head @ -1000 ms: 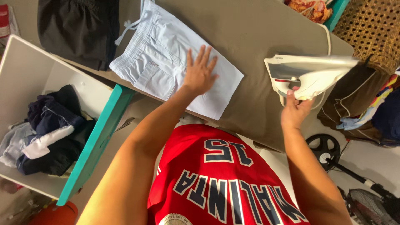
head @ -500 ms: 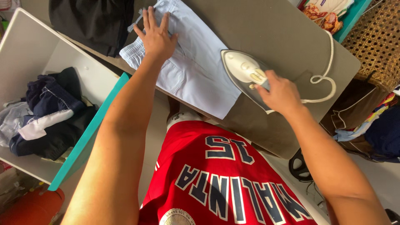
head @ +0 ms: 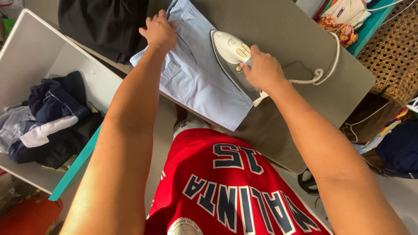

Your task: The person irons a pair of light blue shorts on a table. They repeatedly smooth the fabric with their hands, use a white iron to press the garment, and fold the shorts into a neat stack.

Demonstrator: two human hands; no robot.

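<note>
You are ironing pale blue shorts (head: 196,74) on the grey board (head: 283,39).

Your right hand (head: 261,69) grips the white iron (head: 233,58), which sits on the shorts at 12 o'clock. At 11 o'clock, your left hand (head: 159,30) presses curled fingers on the waistband, beside a black garment (head: 102,24).

You face a grey ironing board (head: 305,52) | white bin (head: 26,52) of dark clothes at frame left | woven basket (head: 392,52) upper right | pale floor (head: 392,196) lower right | even daylight.
</note>
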